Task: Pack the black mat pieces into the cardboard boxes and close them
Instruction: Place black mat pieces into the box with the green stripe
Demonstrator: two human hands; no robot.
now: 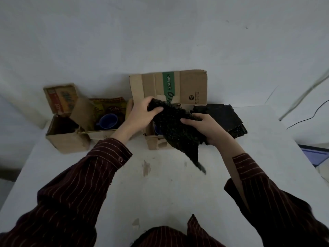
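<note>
A black, bumpy mat piece (176,131) hangs over the front of an open cardboard box (194,86) with a green stripe on its raised flap. My left hand (142,111) grips the mat's upper left corner, and my right hand (204,127) grips its right edge. One corner droops toward the table. More black mat pieces (226,116) lie stacked to the right of that box. Two other open boxes stand at the left: the middle box (99,134) holds a blue cup (106,122), and the left box (67,139) has something dark inside.
The boxes sit along the far edge of a white table (160,184) against a pale wall. A black cable (309,116) trails beyond the table's right edge. Another blue object shows inside the green-striped box, mostly hidden by the mat.
</note>
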